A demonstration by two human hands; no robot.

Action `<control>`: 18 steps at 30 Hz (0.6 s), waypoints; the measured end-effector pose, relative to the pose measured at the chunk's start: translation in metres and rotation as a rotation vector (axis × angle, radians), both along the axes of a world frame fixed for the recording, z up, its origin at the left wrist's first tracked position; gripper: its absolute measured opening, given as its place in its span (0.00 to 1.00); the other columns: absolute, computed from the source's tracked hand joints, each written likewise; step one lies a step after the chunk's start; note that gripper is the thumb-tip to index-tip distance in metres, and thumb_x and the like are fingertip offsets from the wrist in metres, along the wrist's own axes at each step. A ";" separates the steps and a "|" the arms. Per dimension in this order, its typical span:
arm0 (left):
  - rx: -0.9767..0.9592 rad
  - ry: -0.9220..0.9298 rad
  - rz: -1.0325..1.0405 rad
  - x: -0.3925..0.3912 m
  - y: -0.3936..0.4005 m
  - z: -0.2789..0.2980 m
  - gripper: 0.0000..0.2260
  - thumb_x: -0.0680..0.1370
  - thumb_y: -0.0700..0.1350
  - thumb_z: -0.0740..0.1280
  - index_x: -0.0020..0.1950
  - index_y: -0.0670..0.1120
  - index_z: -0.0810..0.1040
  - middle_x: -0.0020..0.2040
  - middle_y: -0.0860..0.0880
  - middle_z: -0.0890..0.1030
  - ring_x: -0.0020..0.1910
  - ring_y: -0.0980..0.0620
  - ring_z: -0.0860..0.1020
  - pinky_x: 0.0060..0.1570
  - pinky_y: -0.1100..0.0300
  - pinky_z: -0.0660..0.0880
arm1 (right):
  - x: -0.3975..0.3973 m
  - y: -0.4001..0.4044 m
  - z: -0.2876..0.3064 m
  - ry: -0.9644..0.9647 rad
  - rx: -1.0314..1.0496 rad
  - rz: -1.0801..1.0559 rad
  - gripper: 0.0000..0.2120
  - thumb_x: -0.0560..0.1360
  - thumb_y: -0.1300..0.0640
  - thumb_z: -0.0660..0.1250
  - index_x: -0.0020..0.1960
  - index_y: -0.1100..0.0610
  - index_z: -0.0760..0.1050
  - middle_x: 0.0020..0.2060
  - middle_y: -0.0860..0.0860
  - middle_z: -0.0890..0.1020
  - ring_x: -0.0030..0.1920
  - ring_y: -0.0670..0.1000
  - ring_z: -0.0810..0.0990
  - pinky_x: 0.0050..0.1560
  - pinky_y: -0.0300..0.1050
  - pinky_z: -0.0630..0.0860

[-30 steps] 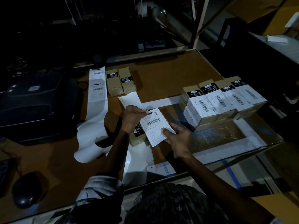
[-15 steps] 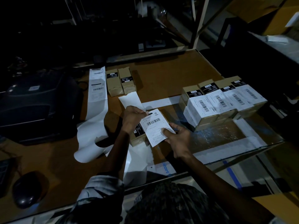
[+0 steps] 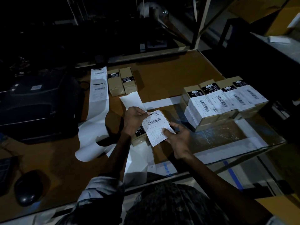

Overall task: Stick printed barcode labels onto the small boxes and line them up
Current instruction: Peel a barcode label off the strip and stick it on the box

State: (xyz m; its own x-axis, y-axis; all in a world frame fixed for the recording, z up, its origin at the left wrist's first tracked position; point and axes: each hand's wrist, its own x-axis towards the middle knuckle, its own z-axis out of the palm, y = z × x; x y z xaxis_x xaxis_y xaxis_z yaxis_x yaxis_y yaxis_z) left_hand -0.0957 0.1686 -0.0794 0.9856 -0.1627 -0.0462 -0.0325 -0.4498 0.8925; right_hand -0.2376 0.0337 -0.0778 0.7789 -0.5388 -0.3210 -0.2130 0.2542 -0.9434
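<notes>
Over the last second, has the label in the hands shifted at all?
No. The label sits at the same spot relative to the row of labelled boxes beside it; left hand and right hand pinch it as before.

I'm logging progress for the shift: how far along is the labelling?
Done: four labelled boxes stand in a row on the right. In hand: the left hand and right hand each pinch the label over a fifth box; it isn't pressed flat yet. Left: two bare boxes at the back, with more printed labels on the strip.
</notes>
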 end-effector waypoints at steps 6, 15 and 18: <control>0.055 0.002 -0.043 -0.010 0.002 0.011 0.19 0.64 0.59 0.81 0.41 0.46 0.81 0.40 0.54 0.83 0.40 0.56 0.82 0.37 0.60 0.75 | -0.002 0.000 0.002 0.000 0.012 0.018 0.18 0.74 0.69 0.73 0.61 0.57 0.76 0.46 0.48 0.84 0.41 0.44 0.86 0.39 0.41 0.83; 0.370 -0.123 0.048 -0.031 0.003 0.022 0.35 0.68 0.71 0.70 0.68 0.54 0.66 0.58 0.51 0.81 0.54 0.48 0.81 0.57 0.43 0.77 | -0.005 -0.010 0.001 0.180 -0.137 0.103 0.18 0.73 0.52 0.77 0.60 0.52 0.76 0.43 0.48 0.86 0.40 0.50 0.87 0.37 0.46 0.84; 0.449 -0.130 0.075 -0.043 -0.003 0.025 0.31 0.75 0.63 0.69 0.72 0.52 0.62 0.62 0.49 0.81 0.60 0.44 0.80 0.65 0.39 0.71 | -0.006 -0.012 0.002 0.227 -0.259 0.137 0.18 0.74 0.47 0.76 0.59 0.49 0.74 0.41 0.45 0.84 0.36 0.50 0.86 0.37 0.51 0.85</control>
